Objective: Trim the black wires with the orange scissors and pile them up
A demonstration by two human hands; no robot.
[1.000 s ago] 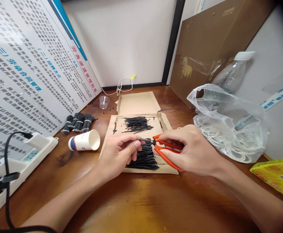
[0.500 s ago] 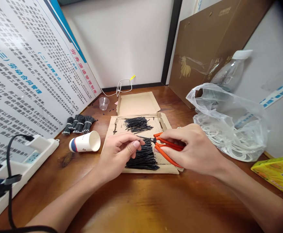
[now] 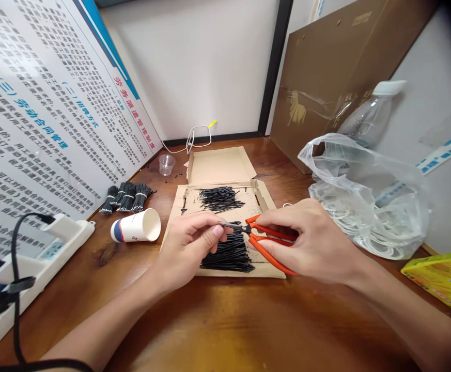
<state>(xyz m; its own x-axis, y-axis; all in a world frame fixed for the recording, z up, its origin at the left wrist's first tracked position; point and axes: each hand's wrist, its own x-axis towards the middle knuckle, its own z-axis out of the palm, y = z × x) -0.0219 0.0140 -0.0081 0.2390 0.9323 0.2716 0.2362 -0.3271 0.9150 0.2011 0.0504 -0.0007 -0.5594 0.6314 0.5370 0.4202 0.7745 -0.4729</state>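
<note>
So on the far left there's a white power strip (image 3: 41,271), then banded bundles of thin black wires (image 3: 127,198) and a paper cup (image 3: 136,227) tipped on its side, with a little clear plastic cup (image 3: 167,165) further back. Next comes the left hand (image 3: 192,240), thumb and fingers pinched together over the box (can't make out what's between them, honestly). Under both hands is the open cardboard box (image 3: 250,204), with a small pile of wires (image 3: 219,199) toward the back and a bigger pile (image 3: 227,258) up front. The orange-handled scissors (image 3: 245,228) are above that front pile, blades pointing left at the pinched fingertips. The right hand (image 3: 312,240) is wrapped around their handles, and a see-through plastic bag (image 3: 384,206) sits beyond it.
</note>
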